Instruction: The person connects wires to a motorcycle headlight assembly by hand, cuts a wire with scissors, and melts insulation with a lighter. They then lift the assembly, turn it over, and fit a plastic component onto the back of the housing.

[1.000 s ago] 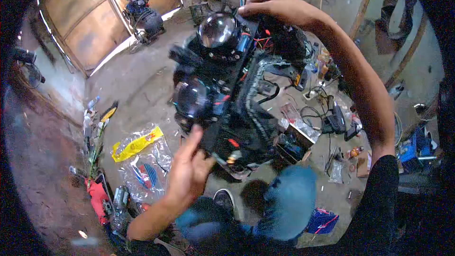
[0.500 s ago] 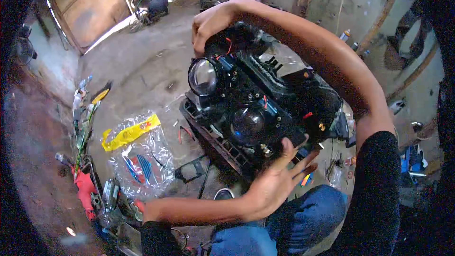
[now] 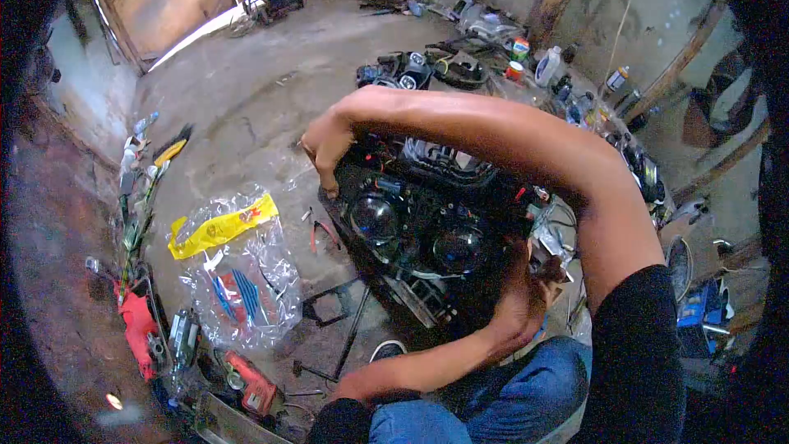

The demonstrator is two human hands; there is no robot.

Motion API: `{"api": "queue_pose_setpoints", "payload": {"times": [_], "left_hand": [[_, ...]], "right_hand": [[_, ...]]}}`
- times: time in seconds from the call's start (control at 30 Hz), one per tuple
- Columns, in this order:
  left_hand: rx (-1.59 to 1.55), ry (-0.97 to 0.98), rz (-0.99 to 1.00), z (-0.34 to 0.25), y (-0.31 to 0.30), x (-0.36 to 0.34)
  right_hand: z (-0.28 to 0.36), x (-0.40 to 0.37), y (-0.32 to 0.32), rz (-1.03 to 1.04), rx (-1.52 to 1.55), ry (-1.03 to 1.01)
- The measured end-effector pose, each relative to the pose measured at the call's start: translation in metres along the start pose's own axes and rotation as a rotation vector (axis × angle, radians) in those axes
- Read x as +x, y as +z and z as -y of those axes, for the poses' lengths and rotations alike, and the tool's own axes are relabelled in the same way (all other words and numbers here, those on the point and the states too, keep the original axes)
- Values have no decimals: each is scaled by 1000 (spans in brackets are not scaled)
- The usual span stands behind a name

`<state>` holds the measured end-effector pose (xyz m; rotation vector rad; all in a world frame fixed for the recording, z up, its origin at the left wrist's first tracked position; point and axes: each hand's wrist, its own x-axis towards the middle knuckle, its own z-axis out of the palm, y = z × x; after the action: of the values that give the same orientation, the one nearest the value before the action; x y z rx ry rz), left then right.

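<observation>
A black headlight housing [image 3: 417, 234] with two round projector lenses lies in front of me, lenses facing up. My right hand [image 3: 330, 146] reaches over it from the right, its fingers bent down around the far left corner. At the near right end, my left hand [image 3: 522, 300] curls its fingers around the edge; the fingertips are partly hidden and dim. Along the housing's near side runs a black slotted strip [image 3: 415, 300].
Left of the housing lie a clear plastic bag [image 3: 283, 296] with a yellow band, red-handled pliers [image 3: 325, 234] and a flat black bracket [image 3: 326, 306]. A red power tool [image 3: 251, 382] sits near my left elbow. Bottles [image 3: 546, 66] and parts line the right wall.
The housing was tilted up and has come down flatter. My left hand, earlier spread open at its near side, has moved right and closed on the end. The view has shifted.
</observation>
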<state>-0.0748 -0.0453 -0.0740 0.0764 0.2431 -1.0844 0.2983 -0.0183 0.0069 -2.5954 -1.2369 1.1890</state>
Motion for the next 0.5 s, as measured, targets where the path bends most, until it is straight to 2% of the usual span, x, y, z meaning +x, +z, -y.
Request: {"api": "queue_pose_setpoints", "payload": {"times": [0.07,0.13,0.23,0.37,0.47,0.5], "left_hand": [[-40,40,-213,7,-2,13],[95,74,-163,9,-12,24],[978,520,-16,24,-32,39],[470,453,65,30,-34,70],[447,464,226,43,-69,97],[420,441,223,35,-62,91]], "right_hand": [[12,13,12,-50,-10,47],[35,3,1,-49,92,95],[32,14,11,-144,119,87],[30,11,21,-360,120,-1],[27,13,28,-435,131,-48],[27,17,29,-457,136,-57]]}}
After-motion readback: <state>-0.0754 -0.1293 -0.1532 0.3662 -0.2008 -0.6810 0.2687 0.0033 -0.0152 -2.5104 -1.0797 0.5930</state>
